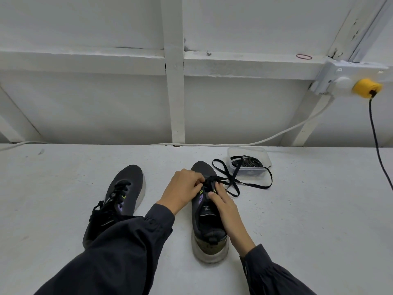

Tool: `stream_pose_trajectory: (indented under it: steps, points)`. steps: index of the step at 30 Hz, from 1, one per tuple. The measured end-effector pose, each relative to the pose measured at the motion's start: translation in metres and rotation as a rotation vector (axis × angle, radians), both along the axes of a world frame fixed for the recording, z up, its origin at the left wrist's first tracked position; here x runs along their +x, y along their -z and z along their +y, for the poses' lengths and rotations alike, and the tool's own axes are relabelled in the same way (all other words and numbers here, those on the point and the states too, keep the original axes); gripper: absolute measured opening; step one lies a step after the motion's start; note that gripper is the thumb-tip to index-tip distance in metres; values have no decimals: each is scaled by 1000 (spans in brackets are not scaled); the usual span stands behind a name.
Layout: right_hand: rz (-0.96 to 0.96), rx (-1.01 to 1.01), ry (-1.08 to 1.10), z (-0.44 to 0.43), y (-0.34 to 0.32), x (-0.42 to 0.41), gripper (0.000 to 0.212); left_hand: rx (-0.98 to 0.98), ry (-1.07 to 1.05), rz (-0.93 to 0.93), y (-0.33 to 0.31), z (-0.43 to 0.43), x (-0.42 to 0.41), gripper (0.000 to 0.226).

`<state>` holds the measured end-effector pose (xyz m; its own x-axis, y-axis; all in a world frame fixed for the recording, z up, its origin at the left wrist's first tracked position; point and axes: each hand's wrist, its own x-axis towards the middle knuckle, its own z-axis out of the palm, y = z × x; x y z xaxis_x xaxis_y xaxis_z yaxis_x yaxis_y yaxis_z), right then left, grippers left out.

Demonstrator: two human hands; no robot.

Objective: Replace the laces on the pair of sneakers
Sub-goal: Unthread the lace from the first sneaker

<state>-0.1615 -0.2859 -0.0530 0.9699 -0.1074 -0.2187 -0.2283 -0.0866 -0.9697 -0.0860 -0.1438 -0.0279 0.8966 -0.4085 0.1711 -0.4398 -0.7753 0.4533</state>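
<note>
While left hand (182, 189) pinches the lace (212, 179) and right hand (224, 204) grips the sneaker (205, 248), tongue print (205, 208) is illegible.

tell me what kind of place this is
Probably a plain workshop or utility room: bare white-painted framed wall, surface-mounted socket box with a yellow plug, and a white cable trailing along the wall's foot.

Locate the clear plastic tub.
Head view: the clear plastic tub sits right of centre near the wall, just beyond the right-hand sneaker toe.
</note>
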Motion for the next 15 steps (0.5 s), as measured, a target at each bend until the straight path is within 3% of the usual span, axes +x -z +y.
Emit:
stream_pose_trajectory:
  steps: [7, 15]
  points:
    - [2, -15, -2, 1, -1, 0, 56, -76, 24, 0, -1, -5, -4, 9]
    - [6, 24, 13, 0, -1, -1, 55, -329, -130, 57, 12, -5, -10, 9]
